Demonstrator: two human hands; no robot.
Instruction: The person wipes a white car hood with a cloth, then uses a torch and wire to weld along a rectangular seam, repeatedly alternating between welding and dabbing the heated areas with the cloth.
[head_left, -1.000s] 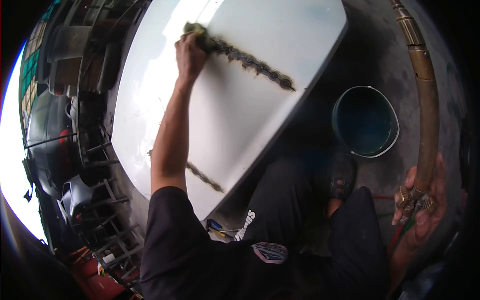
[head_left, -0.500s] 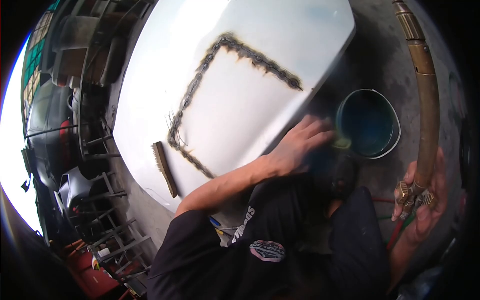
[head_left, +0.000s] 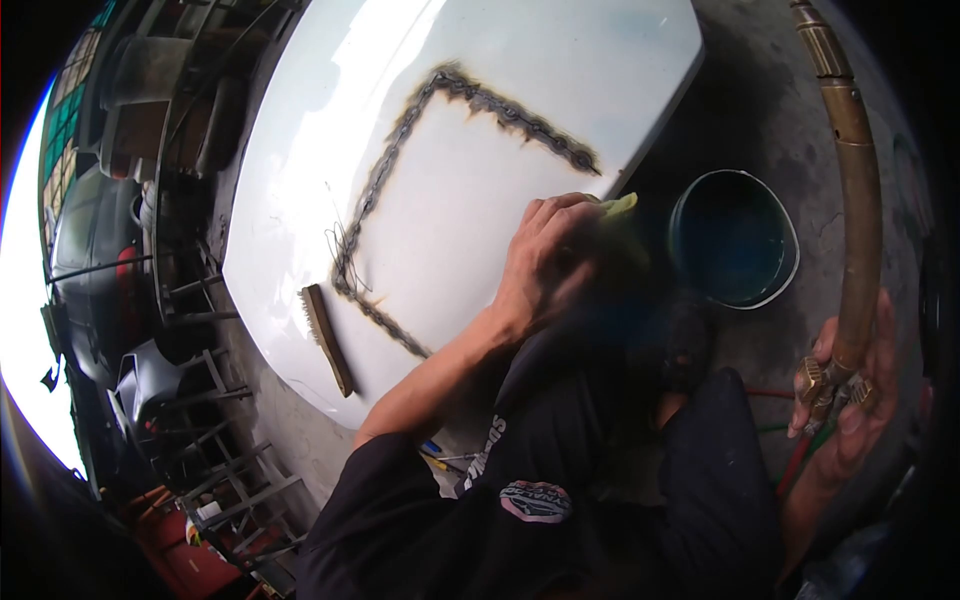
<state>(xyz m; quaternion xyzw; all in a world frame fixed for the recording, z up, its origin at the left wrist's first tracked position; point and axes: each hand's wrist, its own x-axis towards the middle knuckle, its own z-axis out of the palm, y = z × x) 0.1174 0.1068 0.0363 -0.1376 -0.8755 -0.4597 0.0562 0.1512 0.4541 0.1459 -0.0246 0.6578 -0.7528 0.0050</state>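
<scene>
My left hand (head_left: 545,250) is closed around a yellow-green cloth (head_left: 620,205), only part of which shows; it may be a sponge. This hand is over the near right edge of a white car hood (head_left: 460,190). A weld seam (head_left: 385,170) with burnt brown edges outlines three sides of a patch on the hood. On the right, my right hand (head_left: 850,400) is wrapped around a brass gas torch (head_left: 855,220) near its valve knobs, with the torch pointing up and away. A bucket (head_left: 797,265) with dark bluish liquid stands between my hands.
A wire brush (head_left: 328,340) lies on the hood's left part, and thin wires (head_left: 345,250) stick up near the seam's corner. Red and green hoses (head_left: 800,455) run from the torch. Metal racks (head_left: 240,480) and a dark car (head_left: 90,250) are at the left.
My left hand has moved left and slightly up with the cloth, from the bucket's rim to the hood's edge. My right hand and the torch have hardly moved.
</scene>
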